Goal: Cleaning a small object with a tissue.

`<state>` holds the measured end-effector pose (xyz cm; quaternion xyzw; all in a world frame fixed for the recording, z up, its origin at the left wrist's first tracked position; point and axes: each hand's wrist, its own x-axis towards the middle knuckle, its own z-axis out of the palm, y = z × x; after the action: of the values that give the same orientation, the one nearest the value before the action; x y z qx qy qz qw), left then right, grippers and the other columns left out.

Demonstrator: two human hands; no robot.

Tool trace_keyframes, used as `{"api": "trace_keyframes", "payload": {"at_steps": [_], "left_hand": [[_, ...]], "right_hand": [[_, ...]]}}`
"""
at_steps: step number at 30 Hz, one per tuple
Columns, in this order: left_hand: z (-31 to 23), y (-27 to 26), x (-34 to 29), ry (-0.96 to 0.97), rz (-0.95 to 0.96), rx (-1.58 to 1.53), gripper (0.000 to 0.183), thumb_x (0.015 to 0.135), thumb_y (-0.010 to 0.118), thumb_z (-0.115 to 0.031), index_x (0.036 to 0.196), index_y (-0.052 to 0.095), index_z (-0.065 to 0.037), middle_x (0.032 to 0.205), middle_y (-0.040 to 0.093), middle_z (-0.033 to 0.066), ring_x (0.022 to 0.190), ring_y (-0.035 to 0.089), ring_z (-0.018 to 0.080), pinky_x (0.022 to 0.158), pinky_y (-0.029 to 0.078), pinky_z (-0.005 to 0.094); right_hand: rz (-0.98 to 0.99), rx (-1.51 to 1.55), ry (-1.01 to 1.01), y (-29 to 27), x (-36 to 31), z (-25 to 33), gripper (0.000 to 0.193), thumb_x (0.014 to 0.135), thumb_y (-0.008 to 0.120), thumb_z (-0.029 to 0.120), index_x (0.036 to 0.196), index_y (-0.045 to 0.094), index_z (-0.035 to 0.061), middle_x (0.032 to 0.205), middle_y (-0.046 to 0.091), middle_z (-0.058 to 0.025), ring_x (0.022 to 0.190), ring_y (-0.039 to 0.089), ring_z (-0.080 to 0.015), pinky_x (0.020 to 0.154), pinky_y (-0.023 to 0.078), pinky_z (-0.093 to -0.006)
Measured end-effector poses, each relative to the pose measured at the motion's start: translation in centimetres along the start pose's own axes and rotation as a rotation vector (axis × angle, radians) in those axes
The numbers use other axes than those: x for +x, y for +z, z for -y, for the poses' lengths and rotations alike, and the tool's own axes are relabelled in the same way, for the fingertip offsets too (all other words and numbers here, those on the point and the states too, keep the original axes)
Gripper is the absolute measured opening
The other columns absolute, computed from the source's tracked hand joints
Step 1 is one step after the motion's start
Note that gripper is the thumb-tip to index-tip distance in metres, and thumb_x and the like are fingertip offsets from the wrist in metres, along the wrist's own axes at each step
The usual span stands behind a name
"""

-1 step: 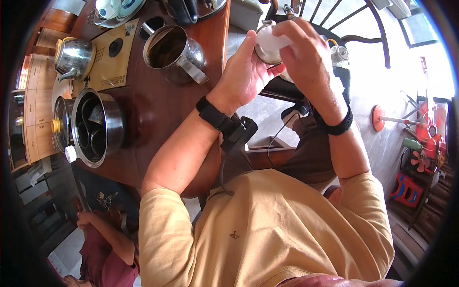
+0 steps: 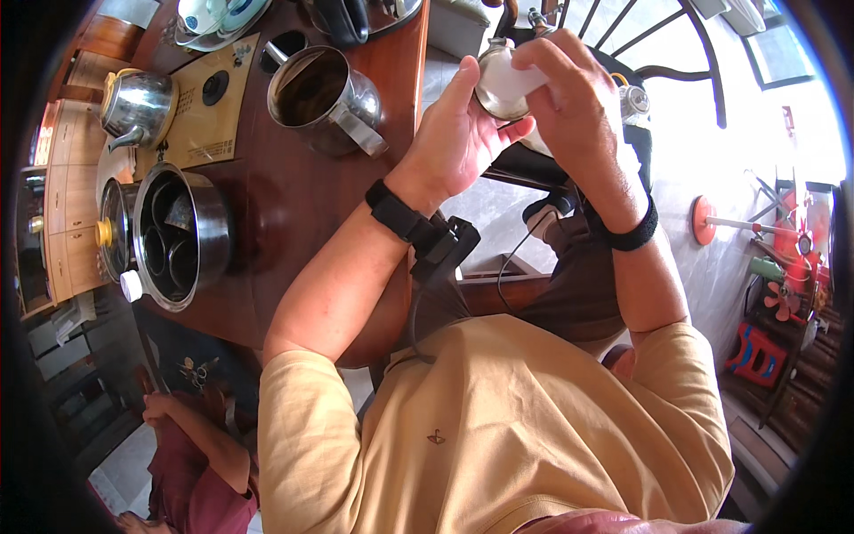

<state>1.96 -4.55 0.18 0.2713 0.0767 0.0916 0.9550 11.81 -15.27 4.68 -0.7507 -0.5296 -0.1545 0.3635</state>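
Observation:
Above the table's right edge, my left hand (image 2: 449,151) holds a small, rounded, shiny metal piece (image 2: 505,109), its thumb up along one side. Whether that piece is a lid or a little pot cannot be made out. My right hand (image 2: 576,100) is closed on a white sponge-like block (image 2: 514,82) and presses it against the metal surface. The fingers hide part of both things. Left of my hands, a steel pitcher (image 2: 363,100) with a flat handle stands on the dark wooden table (image 2: 294,222).
A steel pot (image 2: 212,233) holding several dark metal cups is at the table's left, near a kettle (image 2: 140,100). A tray of bowls (image 2: 218,36) lies at the far side. A dark chair (image 2: 658,71) stands beyond my hands; a person in maroon (image 2: 200,476) sits lower left.
My right hand and the white block have shifted very slightly across the metal piece. My left hand stays in place.

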Motion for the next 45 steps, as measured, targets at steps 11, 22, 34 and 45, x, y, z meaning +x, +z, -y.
{"api": "trace_keyframes", "payload": {"at_steps": [11, 22, 34, 45], "left_hand": [[0.0, -0.4, 0.2, 0.06, 0.03, -0.01, 0.046, 0.105, 0.028, -0.045, 0.129, 0.05, -0.012, 0.127, 0.056, 0.0026, 0.118, 0.051, 0.0174, 0.101, 0.037, 0.0405], [-0.1, -0.2, 0.4, 0.111, 0.004, 0.044, 0.047, 0.105, 0.028, -0.045, 0.129, 0.049, -0.01, 0.128, 0.055, 0.005, 0.12, 0.051, 0.0187, 0.102, 0.037, 0.0416], [0.0, -0.4, 0.4, 0.109, 0.02, 0.024, 0.044, 0.105, 0.03, -0.045, 0.127, 0.05, -0.013, 0.123, 0.058, 0.0024, 0.112, 0.054, 0.0154, 0.093, 0.041, 0.0366], [0.1, -0.2, 0.4, 0.107, -0.036, 0.03, 0.045, 0.105, 0.031, -0.044, 0.129, 0.049, -0.01, 0.123, 0.057, 0.0037, 0.115, 0.052, 0.0158, 0.096, 0.04, 0.0371]], "right_hand": [[0.217, 0.009, 0.003, 0.0, -0.8, 1.3, 0.035, 0.078, 0.063, -0.003, 0.113, 0.062, 0.0008, 0.109, 0.057, -0.0127, 0.102, 0.059, -0.0326, 0.091, 0.047, -0.0421], [0.157, -0.024, -0.102, 0.1, -0.7, 1.5, 0.044, 0.073, 0.063, -0.005, 0.117, 0.06, -0.0035, 0.121, 0.058, -0.0175, 0.112, 0.056, -0.0332, 0.097, 0.046, -0.0403], [0.151, -0.014, -0.187, 0.1, -0.7, 1.4, 0.044, 0.073, 0.063, -0.006, 0.116, 0.062, 0.0024, 0.12, 0.063, -0.0116, 0.114, 0.056, -0.0285, 0.096, 0.045, -0.0401], [0.201, -0.196, -0.119, -0.9, -1.1, 1.2, 0.032, 0.075, 0.064, 0.001, 0.107, 0.063, 0.0024, 0.108, 0.064, -0.0111, 0.101, 0.057, -0.0282, 0.088, 0.044, -0.0401]]}}
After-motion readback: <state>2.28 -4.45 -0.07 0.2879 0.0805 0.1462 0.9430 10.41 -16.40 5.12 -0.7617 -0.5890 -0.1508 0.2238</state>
